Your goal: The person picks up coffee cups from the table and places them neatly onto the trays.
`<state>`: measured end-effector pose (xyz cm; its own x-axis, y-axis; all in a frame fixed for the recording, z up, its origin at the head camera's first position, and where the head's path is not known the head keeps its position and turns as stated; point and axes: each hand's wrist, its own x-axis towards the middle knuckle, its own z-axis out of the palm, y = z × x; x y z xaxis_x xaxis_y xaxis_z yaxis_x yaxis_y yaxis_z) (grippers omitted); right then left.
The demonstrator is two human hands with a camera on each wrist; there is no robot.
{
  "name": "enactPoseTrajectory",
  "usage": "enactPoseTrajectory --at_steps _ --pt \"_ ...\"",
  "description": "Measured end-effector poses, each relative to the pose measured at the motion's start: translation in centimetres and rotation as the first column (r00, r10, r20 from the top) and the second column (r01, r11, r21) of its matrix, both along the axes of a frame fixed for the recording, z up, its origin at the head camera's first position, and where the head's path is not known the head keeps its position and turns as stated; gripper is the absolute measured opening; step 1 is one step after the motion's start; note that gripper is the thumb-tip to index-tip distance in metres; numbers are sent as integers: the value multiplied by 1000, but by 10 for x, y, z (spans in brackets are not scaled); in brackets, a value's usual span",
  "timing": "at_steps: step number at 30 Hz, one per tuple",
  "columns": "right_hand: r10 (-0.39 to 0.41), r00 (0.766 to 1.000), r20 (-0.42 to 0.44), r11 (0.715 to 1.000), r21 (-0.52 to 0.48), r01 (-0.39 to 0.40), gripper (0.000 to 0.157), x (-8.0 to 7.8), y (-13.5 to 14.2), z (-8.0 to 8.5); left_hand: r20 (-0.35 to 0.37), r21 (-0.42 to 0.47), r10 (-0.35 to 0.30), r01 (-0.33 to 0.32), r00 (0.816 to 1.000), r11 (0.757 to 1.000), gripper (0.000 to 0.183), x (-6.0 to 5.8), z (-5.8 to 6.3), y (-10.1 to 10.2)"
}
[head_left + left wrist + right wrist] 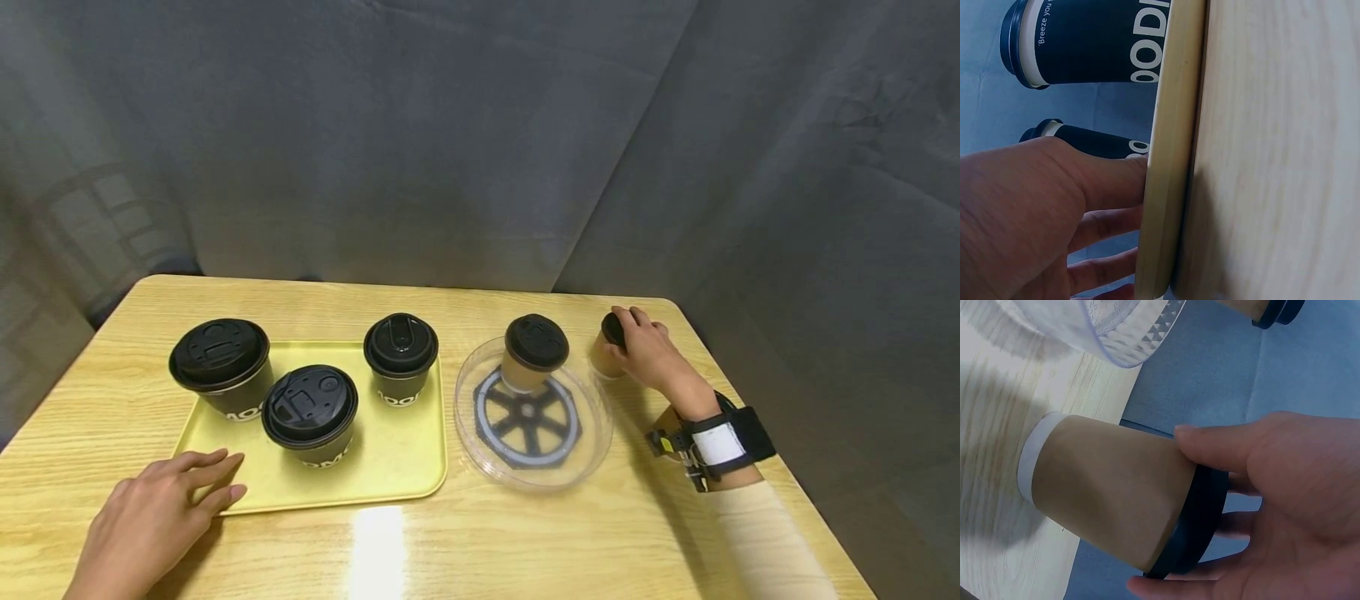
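Observation:
My right hand [647, 348] grips a brown paper coffee cup [1110, 487] by its black lid [1194, 519], at the right of the table. The thumb lies on the cup's side just below the lid, the fingers round the far side. The cup stands slightly tilted in the right wrist view, its white-banded base close to the table. My left hand [153, 512] rests on the front left corner of a yellow tray [397, 467], fingers loosely extended over its rim. Black lidded cups stand on the tray: a large one [228, 367], a medium one [311, 417] and a smaller one [401, 358].
Between the tray and my right hand sits a round clear plastic dish [592, 454] with a dark wheel-like pattern showing through its bottom. Another brown cup [525, 375] with a black lid stands in it. Grey cloth [420, 150] hangs behind the wooden table [465, 550].

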<state>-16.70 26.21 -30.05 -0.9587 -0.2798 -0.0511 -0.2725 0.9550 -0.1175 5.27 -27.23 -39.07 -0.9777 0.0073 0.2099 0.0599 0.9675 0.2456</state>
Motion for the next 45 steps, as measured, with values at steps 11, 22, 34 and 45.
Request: enactPoseTrajectory --at_steps 11,22,34,45 --pt "3 1000 -25 1000 -23 -4 59 1 -2 -2 6 16 7 -7 1000 1000 36 1 0 0" --pt "-25 999 -31 994 -110 21 59 4 -2 -1 -12 7 -8 8 1000 1000 35 0 1 0" --pt "-38 992 -123 992 -122 23 58 15 -2 9 9 10 -2 2 1000 1000 38 1 -1 -1" --pt "27 954 -299 989 -133 -69 52 36 -6 32 2 10 -7 7 1000 1000 38 0 -2 -1"
